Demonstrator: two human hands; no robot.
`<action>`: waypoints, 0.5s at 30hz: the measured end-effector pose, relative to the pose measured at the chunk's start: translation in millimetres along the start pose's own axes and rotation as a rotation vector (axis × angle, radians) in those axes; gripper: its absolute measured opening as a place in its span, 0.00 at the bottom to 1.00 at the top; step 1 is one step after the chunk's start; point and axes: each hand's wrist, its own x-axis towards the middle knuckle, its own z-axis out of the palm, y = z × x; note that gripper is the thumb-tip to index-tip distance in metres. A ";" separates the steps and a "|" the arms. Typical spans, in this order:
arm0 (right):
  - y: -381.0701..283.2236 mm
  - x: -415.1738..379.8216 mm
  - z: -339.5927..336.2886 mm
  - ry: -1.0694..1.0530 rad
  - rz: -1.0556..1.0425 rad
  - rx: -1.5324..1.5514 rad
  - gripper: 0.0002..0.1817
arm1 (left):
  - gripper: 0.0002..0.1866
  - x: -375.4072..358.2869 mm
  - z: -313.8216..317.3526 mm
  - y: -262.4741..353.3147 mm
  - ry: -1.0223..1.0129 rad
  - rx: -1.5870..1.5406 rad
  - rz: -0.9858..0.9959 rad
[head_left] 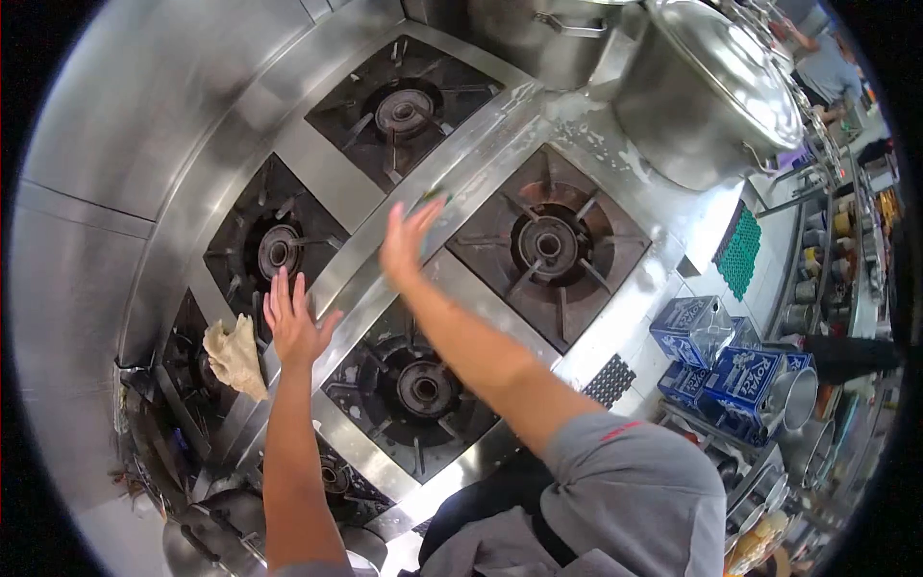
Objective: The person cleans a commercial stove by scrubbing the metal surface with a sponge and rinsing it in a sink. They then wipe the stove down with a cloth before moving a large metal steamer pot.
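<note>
My right hand (409, 240) is over the raised steel ledge that runs between the burner rows. Under its fingers a dark green piece, which looks like a scouring pad (429, 199), shows only at the edge. My left hand (294, 322) is open with its fingers spread, holding nothing, by the front edge of a back-row burner (279, 252). Left of it a crumpled beige cloth (234, 358) lies across the ledge. The steel stove top (447, 279) carries wet, soapy patches. Below my right forearm sits a front burner (424, 388).
Large lidded steel pots (687, 106) stand at the far right end of the stove. Blue printed boxes (740, 385) are stacked to the right, near a green mat (738, 250) on the floor. Pans (216, 534) rest at lower left. Another person (832, 72) stands in the background.
</note>
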 end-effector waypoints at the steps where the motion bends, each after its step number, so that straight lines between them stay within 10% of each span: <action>1: 3.3 -0.5 1.8 -0.010 0.008 -0.008 0.48 | 0.50 2.0 1.7 0.2 0.016 0.003 -0.008; 9: 4.0 261.5 -92.1 0.169 0.088 0.477 0.56 | 0.48 11.2 1.4 -0.2 -0.009 -0.035 -0.012; 15: 21.9 115.3 -23.5 0.170 0.026 0.237 0.49 | 0.48 17.1 2.4 2.9 0.008 0.008 -0.022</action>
